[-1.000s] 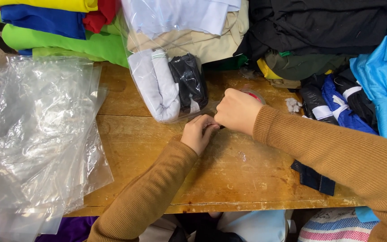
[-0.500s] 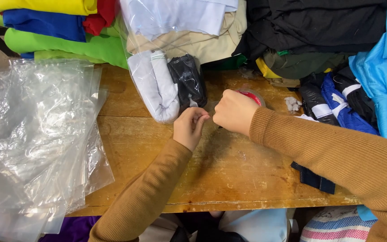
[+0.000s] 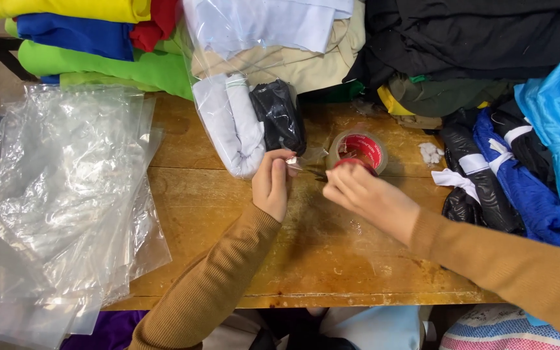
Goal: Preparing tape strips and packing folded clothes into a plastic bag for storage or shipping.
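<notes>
The left hand [image 3: 272,185] pinches the glossy corner of a clear plastic bag [image 3: 247,126], grip clamped on it. The bag holds a white roll and a black roll of cloth and lies at the table's [image 3: 228,214] far middle. The right hand [image 3: 364,194], fingertips together, touches a tape roll [image 3: 358,150], round, clear, red-cored. Crinkled clear bags [image 3: 66,194] lie left.

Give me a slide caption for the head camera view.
Left hand pinches a clear bag; right hand beside tape roll.
</notes>
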